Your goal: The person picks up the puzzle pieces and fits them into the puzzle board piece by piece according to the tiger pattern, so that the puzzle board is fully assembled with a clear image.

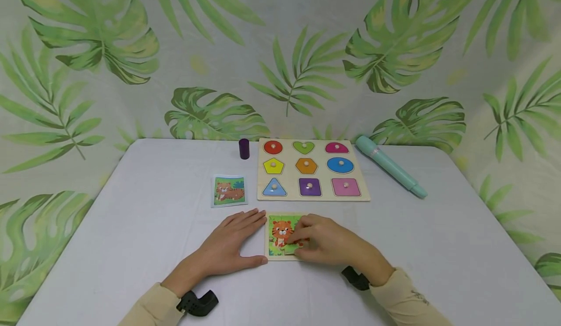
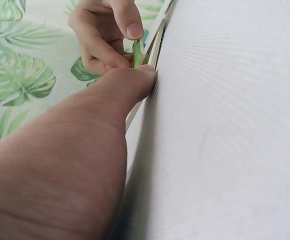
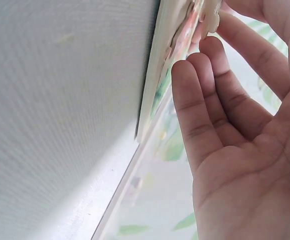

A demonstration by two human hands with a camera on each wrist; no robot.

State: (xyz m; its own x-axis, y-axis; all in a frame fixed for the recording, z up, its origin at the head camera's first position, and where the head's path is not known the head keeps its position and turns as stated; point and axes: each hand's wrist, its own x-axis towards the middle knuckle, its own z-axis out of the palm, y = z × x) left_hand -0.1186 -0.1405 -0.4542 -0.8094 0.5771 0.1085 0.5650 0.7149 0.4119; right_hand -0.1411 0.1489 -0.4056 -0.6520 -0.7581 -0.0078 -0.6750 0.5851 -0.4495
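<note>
A small tiger jigsaw puzzle (image 1: 280,228) in a pale wooden tray (image 1: 266,243) lies flat near the table's middle. Against the tray's left side rests my left hand (image 1: 232,241), its fingers extended and its thumb at the lower left corner. My right hand (image 1: 326,241) is over the right part of the puzzle and covers much of it. Between its thumb and index finger it pinches a green-faced puzzle piece (image 2: 138,52), tilted above the tray. In the right wrist view, the edge of that piece (image 3: 212,20) shows near the top, while the other fingers are loosely bent.
Behind the tray stands a wooden shape board (image 1: 313,175) with knobbed, coloured shapes. A tiger picture card (image 1: 229,191) lies to its left, near a dark purple cylinder (image 1: 244,149). To the right is a mint-green pen-like stick (image 1: 390,167). Leaf-print cloth (image 1: 298,82) hangs behind the white table.
</note>
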